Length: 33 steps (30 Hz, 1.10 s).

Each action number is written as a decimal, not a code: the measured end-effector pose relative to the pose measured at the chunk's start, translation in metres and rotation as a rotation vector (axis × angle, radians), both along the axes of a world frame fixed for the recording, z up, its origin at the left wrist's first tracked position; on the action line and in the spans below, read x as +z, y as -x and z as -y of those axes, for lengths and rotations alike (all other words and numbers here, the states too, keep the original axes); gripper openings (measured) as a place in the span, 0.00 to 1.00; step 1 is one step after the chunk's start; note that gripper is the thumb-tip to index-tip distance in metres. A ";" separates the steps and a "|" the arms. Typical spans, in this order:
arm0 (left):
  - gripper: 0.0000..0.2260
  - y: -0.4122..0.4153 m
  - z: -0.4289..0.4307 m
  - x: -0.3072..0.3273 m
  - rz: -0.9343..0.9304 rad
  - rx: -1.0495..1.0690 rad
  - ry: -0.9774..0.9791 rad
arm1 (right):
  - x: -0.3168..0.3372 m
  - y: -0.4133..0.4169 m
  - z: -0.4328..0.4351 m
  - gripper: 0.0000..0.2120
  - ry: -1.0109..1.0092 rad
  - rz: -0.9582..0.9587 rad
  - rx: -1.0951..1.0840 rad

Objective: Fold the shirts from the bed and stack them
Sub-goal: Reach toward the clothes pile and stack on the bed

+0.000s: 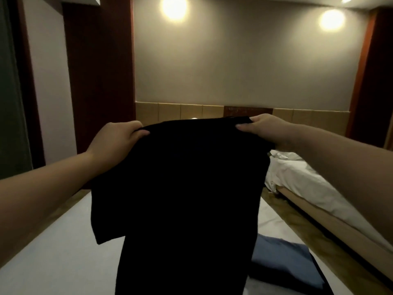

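I hold the black shirt [180, 188] up at centre frame over the white bed [53, 241], left hand [114, 139] pinching one shoulder, right hand [261, 128] pinching the other; blue cloth [282, 258] lies at lower right. If I lower it carelessly, the limp fabric could crumple, or land across that cloth.

Black cloth shirt [180, 177] hangs centre, in front of and above the near white-sheeted bed [53, 252]. Left hand [119, 137] pinches its top left corner, right hand [261, 129] its top right. Blue cloth garment [280, 258] lies on the bed, right of the shirt, partly behind it. Second bed with rumpled white sheet [308, 179] further right, brown floor strip [297, 215] between the beds. Tan panelled headboard [180, 111] on the far wall behind the shirt, two round glowing lights [174, 6] high above.
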<state>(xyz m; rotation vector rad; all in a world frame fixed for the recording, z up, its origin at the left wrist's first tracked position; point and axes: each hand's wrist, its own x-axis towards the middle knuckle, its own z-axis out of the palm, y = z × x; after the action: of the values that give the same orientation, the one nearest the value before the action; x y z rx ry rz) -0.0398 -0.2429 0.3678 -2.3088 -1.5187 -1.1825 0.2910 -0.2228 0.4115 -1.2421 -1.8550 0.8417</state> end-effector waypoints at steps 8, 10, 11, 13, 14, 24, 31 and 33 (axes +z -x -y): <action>0.14 0.006 -0.183 0.076 0.013 0.230 -0.174 | 0.078 0.041 -0.201 0.10 -0.579 0.140 -0.302; 0.14 -0.002 -0.221 0.119 0.036 0.266 -0.277 | 0.110 0.046 -0.226 0.13 -0.720 0.100 -0.438; 0.14 -0.006 -0.234 0.141 0.065 0.280 -0.327 | 0.126 0.045 -0.234 0.13 -0.759 0.051 -0.476; 0.13 -0.010 -0.248 0.175 0.136 0.276 -0.420 | 0.152 0.040 -0.238 0.11 -0.846 0.019 -0.518; 0.14 -0.008 -0.251 0.186 0.155 0.256 -0.447 | 0.161 0.035 -0.234 0.10 -0.895 0.028 -0.526; 0.11 -0.016 -0.121 0.068 0.111 0.126 -0.302 | 0.051 -0.003 -0.100 0.12 -0.834 0.265 -0.430; 0.11 -0.039 0.000 -0.109 0.090 0.120 0.094 | -0.111 -0.015 0.017 0.07 -0.515 0.202 -0.332; 0.11 -0.045 0.031 -0.147 0.101 0.134 0.133 | -0.146 -0.016 0.039 0.08 -0.422 0.217 -0.331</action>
<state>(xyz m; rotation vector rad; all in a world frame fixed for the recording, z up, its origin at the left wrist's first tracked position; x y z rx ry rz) 0.0049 -0.2736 0.2205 -2.2150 -1.8085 -1.2142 0.3072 -0.2621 0.2657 -1.3473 -1.7992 0.1296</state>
